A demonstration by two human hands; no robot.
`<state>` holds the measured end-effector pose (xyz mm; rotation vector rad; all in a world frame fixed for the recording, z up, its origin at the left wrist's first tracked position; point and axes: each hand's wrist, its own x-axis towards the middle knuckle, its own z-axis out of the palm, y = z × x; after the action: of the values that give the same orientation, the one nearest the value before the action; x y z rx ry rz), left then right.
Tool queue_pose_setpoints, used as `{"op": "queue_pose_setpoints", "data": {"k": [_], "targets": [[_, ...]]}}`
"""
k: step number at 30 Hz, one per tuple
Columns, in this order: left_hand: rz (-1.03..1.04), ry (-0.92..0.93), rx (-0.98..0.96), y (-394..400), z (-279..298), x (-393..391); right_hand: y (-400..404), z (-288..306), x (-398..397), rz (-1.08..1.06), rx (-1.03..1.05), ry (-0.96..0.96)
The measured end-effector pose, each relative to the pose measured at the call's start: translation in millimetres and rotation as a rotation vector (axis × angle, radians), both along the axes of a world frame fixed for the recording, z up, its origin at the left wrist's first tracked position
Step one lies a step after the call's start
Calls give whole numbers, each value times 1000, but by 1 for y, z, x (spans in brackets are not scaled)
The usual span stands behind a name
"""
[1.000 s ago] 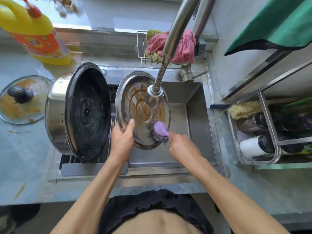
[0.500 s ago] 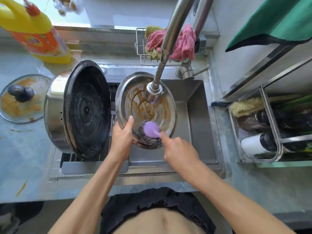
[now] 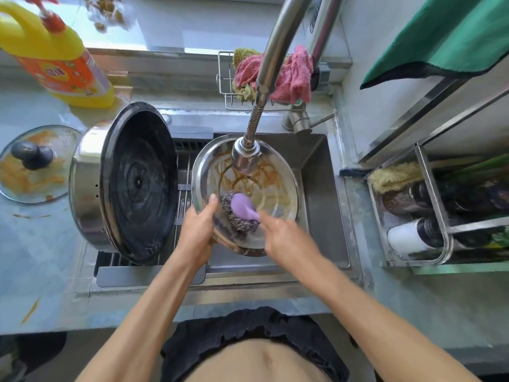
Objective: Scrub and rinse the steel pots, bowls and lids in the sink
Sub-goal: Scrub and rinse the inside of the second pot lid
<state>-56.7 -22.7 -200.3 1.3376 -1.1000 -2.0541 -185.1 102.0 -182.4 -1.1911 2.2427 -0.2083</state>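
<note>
Steel is everywhere, and little of it looks clean. The big pot (image 3: 91,188) lies on its side on the rack at the sink's (image 3: 325,188) left edge, its dark inside facing right; whether it has been washed I cannot tell. The bowl (image 3: 264,188), tilted over the basin under the tap (image 3: 245,158), carries brown streaks across its upper half, so scrubbing seems at an early stage. The glass lid (image 3: 35,164) on the counter is smeared orange, untouched. The left hand (image 3: 197,230) grips the bowl's rim; the right hand (image 3: 286,235) clasps the purple-handled scourer (image 3: 241,213) against the bowl's lower inside.
</note>
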Motion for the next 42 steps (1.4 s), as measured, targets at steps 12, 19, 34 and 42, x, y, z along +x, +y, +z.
{"op": "queue_pose_setpoints", "data": {"k": [12,19,34,42], "targets": [[-30,-31,9,3,0,6,4,-3,-13,-95,53,34],[-29,-18,-40,-3,2,4,-3,-1,-13,-57,46,8],[-8,-39,13,4,-5,-3,-5,7,11,-47,10,-72],[-23,-70,68,11,-9,-4,-14,8,23,-71,-40,-118]]}}
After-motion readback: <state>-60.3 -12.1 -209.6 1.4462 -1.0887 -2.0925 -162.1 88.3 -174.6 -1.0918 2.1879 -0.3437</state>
